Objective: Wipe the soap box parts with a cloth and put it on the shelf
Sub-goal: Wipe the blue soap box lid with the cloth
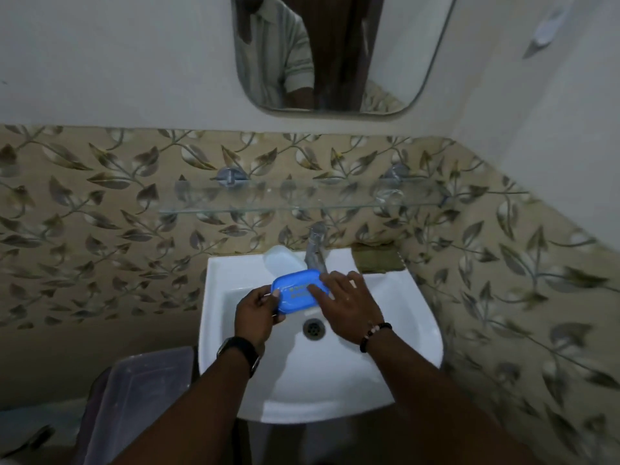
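Gripping the blue soap box lid point(299, 292) at its left end, the left hand point(256, 313) pinches it over the white basin point(402, 317); the right hand point(349, 302) lies flat across its right end. Behind the lid: chrome tap point(315, 250), partly hidden translucent container point(280, 260), olive cloth point(379, 260). Farther up: glass shelf point(302, 199).

Mirror point(335, 52), tap point(315, 248), white sink point(412, 317), possibly a bin point(141, 394).
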Demonstrator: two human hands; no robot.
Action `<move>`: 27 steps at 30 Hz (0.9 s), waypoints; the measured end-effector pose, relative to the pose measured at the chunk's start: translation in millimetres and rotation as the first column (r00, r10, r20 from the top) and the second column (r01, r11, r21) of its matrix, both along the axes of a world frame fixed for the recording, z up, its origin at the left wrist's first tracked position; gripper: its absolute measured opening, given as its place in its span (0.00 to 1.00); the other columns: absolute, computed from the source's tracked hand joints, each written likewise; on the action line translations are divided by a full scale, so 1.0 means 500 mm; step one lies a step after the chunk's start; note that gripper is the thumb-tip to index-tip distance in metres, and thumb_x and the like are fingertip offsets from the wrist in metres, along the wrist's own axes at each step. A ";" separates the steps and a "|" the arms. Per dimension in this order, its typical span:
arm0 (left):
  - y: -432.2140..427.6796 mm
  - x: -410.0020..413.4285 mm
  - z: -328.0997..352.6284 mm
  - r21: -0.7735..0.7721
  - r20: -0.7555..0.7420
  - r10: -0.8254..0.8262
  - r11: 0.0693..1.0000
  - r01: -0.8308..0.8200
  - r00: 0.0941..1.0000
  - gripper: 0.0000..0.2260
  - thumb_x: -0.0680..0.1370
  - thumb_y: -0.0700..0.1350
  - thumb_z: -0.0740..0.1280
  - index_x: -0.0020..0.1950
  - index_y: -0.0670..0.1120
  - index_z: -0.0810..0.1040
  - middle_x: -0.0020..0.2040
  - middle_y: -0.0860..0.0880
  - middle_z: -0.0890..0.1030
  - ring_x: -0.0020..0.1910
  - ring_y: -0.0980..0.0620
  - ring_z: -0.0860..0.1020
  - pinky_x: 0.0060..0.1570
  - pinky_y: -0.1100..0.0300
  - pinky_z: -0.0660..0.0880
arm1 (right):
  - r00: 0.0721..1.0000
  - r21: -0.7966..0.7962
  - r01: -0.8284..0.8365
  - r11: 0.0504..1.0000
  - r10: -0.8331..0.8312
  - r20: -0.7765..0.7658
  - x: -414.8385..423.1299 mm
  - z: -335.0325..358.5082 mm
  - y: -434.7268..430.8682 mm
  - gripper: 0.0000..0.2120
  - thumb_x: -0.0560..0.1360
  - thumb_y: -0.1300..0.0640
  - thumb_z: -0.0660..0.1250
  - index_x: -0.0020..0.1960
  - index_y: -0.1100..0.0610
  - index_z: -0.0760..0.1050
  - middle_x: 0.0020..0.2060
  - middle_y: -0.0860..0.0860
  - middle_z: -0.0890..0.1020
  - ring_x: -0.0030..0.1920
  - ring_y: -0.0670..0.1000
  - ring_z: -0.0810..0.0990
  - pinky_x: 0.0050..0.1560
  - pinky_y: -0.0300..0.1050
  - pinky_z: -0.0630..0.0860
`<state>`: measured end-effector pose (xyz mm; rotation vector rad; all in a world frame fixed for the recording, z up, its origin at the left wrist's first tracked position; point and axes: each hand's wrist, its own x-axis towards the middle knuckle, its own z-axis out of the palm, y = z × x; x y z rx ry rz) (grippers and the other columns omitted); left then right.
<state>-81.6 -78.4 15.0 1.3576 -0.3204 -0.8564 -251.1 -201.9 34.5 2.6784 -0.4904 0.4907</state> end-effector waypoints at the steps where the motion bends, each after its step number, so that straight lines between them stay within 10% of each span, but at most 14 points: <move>1: -0.003 -0.011 -0.001 -0.001 -0.005 0.002 1.000 -0.002 1.000 0.08 0.81 0.39 0.68 0.59 0.38 0.80 0.48 0.38 0.84 0.43 0.43 0.83 0.36 0.60 0.83 | 0.998 -0.013 0.045 0.999 -0.045 0.042 -0.023 0.005 -0.022 0.22 0.72 0.62 0.65 0.66 0.53 0.76 0.61 0.58 0.81 0.59 0.60 0.78 0.58 0.57 0.71; 10: -0.018 -0.052 0.005 0.009 0.053 0.012 1.000 -0.013 0.999 0.04 0.80 0.42 0.70 0.54 0.45 0.82 0.46 0.42 0.86 0.43 0.47 0.83 0.41 0.56 0.81 | 0.854 0.161 0.520 0.839 -0.515 -0.073 -0.084 0.078 -0.195 0.28 0.69 0.62 0.65 0.69 0.52 0.72 0.61 0.54 0.79 0.63 0.59 0.74 0.58 0.57 0.66; 22: -0.007 -0.092 0.017 0.064 0.110 0.064 0.995 -0.072 0.992 0.07 0.80 0.43 0.70 0.57 0.48 0.84 0.47 0.46 0.89 0.43 0.50 0.85 0.39 0.59 0.81 | 0.782 0.547 0.611 0.572 -0.546 -0.302 -0.052 -0.063 -0.328 0.33 0.78 0.46 0.62 0.79 0.46 0.52 0.77 0.55 0.61 0.77 0.60 0.58 0.74 0.62 0.56; 27: -0.001 -0.100 0.022 0.071 0.137 0.074 0.994 -0.084 0.988 0.14 0.74 0.52 0.72 0.57 0.49 0.84 0.49 0.46 0.89 0.45 0.51 0.86 0.41 0.58 0.81 | 0.770 0.467 0.629 0.621 -0.579 -0.268 -0.044 -0.105 -0.315 0.18 0.77 0.53 0.63 0.67 0.47 0.72 0.70 0.51 0.71 0.70 0.57 0.66 0.70 0.60 0.63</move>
